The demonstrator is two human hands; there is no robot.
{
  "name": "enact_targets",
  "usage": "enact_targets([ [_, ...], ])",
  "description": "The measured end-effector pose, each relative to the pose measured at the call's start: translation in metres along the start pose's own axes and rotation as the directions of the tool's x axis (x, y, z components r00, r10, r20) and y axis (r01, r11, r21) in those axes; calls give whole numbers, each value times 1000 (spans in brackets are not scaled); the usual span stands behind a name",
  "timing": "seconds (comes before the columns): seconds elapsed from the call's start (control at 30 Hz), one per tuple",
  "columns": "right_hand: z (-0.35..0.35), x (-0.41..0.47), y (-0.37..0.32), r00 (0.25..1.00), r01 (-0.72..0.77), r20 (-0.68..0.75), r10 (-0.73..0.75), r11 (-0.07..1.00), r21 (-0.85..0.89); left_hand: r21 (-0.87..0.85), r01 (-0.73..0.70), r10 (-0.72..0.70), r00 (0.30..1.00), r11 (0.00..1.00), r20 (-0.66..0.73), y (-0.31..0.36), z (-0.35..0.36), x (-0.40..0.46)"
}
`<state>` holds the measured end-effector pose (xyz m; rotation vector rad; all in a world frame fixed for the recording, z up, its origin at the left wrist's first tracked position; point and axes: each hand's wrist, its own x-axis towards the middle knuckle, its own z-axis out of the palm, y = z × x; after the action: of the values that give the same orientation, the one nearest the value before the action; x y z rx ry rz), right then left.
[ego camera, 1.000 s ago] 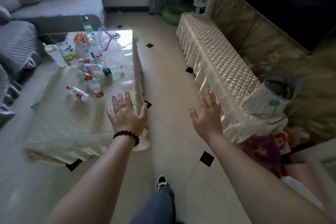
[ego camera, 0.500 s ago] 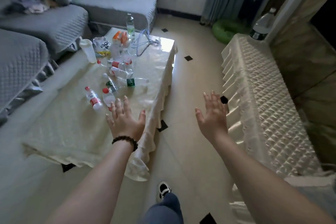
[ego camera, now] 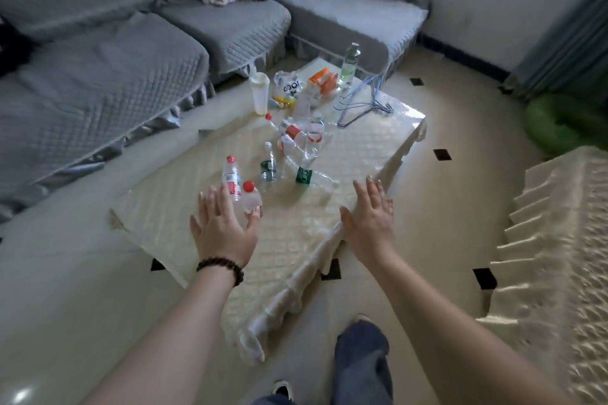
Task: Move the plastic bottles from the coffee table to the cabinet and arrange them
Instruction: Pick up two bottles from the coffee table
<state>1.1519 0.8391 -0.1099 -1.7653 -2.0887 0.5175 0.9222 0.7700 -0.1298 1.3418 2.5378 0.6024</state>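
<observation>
Both hands extended palm-down over the near end of the coffee table, fingers spread, nothing gripped.

Left hand: flat and empty, dark bead bracelet on the wrist. Its fingertips lie in front of two red-capped bottles; whether they touch cannot be told.

Right hand: flat and empty, above the table's right edge near the near corner.

Plastic bottles, all on the tabletop:
- red-capped bottle just beyond the left thumb, lying down, cap pointing away.
- red-label bottle just left of it, also lying, red cap at the far end.
- green-label bottle lying crosswise mid-table, ahead of the right hand.
- second green-label bottle between those, lying lengthwise.
- bottle cluster farther on, clear bottles with red labels, heaped together; count unclear.

Far end of tabletop: white tumbler upright at the left edge, printed bag, orange carton, tall upright bottle near the far edge, wire hangers toward the right edge.

Cabinet, cloth-draped, at frame right, well apart from the table. Grey sofa behind.
</observation>
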Motion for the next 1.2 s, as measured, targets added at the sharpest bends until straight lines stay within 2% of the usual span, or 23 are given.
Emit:
enact_targets([
  [0.17, 19, 94, 4, 974, 193, 124, -188, 981, -27, 1, 170, -169, 983, 985, -70, 10, 23, 39],
  [0.3, 29, 177, 14, 927, 307, 225, -299, 952, 0, -21, 308, -308, 938, 951, -160, 35, 44, 74],
  [0.47, 40, 264, 30, 863, 390, 337, -378, 920, 33, -45, 445, -443, 867, 894, -229, 63, 68, 105],
  [0.67, 74, 315, 35, 766, 491, 457, -452, 871, 37, -51, 542, -537, 809, 839, -239, 72, 103, 113],
  [0.83, 110, 335, 40, 713, 544, 502, -489, 838, 43, -72, 580, -584, 798, 811, -147, 58, 144, 119],
  [0.93, 132, 346, 51, 704, 546, 519, -485, 837, 43, -144, 621, -635, 767, 770, -87, 44, 176, 128],
  [1.1, 179, 359, 74, 695, 533, 556, -456, 845, 26, -366, 700, -749, 663, 613, 13, 18, 238, 149],
  [1.2, 210, 364, 87, 699, 505, 571, -431, 863, 33, -520, 689, -805, 594, 505, 5, 7, 268, 166],
])
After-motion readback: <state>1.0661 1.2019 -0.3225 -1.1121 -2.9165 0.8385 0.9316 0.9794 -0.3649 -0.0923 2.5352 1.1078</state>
